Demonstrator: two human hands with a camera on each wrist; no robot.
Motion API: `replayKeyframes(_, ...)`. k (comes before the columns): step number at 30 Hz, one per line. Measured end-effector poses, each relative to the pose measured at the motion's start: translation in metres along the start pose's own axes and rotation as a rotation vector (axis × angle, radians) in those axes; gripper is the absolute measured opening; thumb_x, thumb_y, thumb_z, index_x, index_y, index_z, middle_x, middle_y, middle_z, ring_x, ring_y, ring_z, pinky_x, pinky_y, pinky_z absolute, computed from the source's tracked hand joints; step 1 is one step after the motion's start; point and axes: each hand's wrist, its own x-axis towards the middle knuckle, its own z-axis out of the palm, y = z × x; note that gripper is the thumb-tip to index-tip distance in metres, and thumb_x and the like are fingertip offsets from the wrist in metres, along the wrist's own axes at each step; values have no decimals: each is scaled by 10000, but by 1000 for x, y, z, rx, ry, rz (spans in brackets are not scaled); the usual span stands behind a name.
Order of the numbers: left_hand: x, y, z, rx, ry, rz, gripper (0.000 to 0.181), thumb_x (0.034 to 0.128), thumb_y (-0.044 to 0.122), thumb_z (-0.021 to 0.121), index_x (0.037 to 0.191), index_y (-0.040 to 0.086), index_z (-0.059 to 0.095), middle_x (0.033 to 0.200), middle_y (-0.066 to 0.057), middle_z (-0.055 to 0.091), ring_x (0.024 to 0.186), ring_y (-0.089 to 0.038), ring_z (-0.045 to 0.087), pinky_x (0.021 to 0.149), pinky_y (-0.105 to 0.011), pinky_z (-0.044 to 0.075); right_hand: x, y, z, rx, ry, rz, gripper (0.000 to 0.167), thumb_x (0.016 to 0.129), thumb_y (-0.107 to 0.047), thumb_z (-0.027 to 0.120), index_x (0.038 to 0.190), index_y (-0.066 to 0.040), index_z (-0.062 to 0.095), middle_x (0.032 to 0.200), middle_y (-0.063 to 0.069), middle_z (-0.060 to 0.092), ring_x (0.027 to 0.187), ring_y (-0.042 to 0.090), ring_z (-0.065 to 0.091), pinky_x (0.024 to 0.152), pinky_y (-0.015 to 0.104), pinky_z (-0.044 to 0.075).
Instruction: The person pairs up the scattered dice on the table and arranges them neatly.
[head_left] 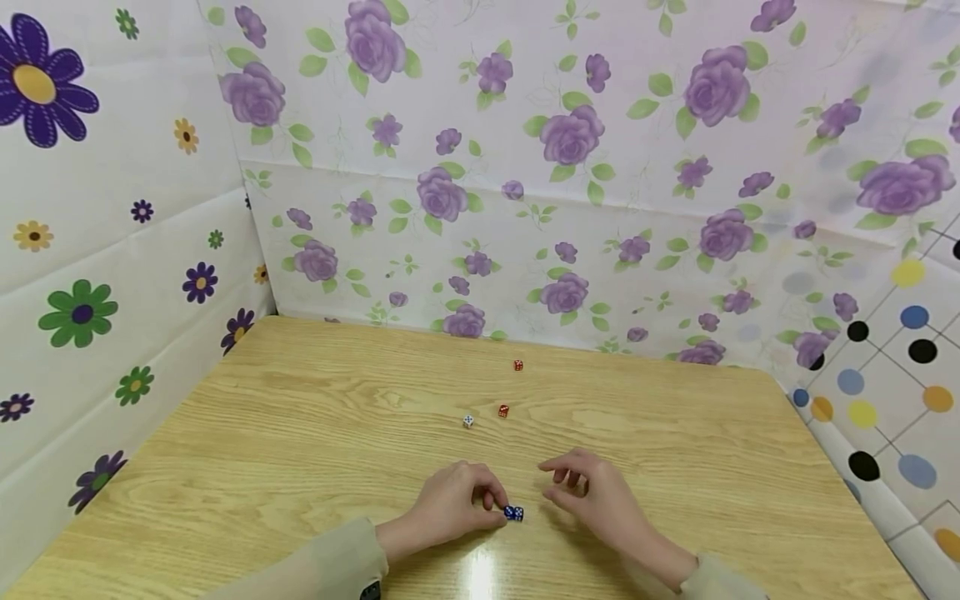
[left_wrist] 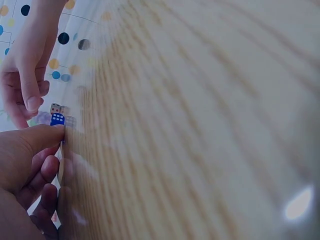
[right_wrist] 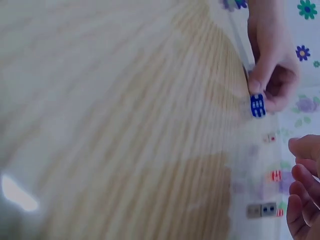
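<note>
dice in blue [head_left: 514,513], touching, toward the near edge of the table [head_left: 675,433]: the left one is pinched by thumb and forefinger of the left hand [head_left: 454,507]; the right hand [head_left: 600,500] is poised near, thumb and forefinger parted; a red die [head_left: 518,365] is seen near the far edge.

On the table [head_left: 337,400], a near pair of dice [head_left: 518,514] lies between the left hand [head_left: 453,504], touching it, and the right hand [head_left: 600,500], apart. Farther back, a left die [head_left: 468,422], a middle die [head_left: 503,411], then a far die [head_left: 518,365] behind both.
</note>
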Motion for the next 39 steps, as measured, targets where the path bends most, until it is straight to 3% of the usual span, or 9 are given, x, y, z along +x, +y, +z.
replayKeyframes(11, -1, -1, 1, 7, 4, -2, 111, 784, 273, 832, 804, 278, 723, 724, 159, 612, 704, 14, 479, 669, -183, 367, -1, 23, -14, -74, 81, 15, 266, 782, -109, 824, 1037, -164, 774, 968, -42, 666, 822, 137, 548, 613, 189, 429)
replayKeyframes(22, -1, -1, 1, 13, 5, -1, 118, 779, 277, 835, 802, 283, 719, 723, 162, 610, 720, 17, 472, 690, -190, 362, -8, 39, -16, -120, 8, 115, 256, 771, -163, 838, 1008, -237, 776, 895, -90, 633, 774, 54, 514, 628, 180, 442)
replayKeyframes(39, -1, 0, 0, -1, -1, -12, 118, 778, 269, 837, 802, 277, 721, 724, 164, 609, 709, 20, 483, 686, -184, 370, -6, 42, -12, -103, 2, 98, 135, 783, -190, 828, 883, -265, 776, 797, -128, 608, 670, -14, 492, 593, 176, 435)
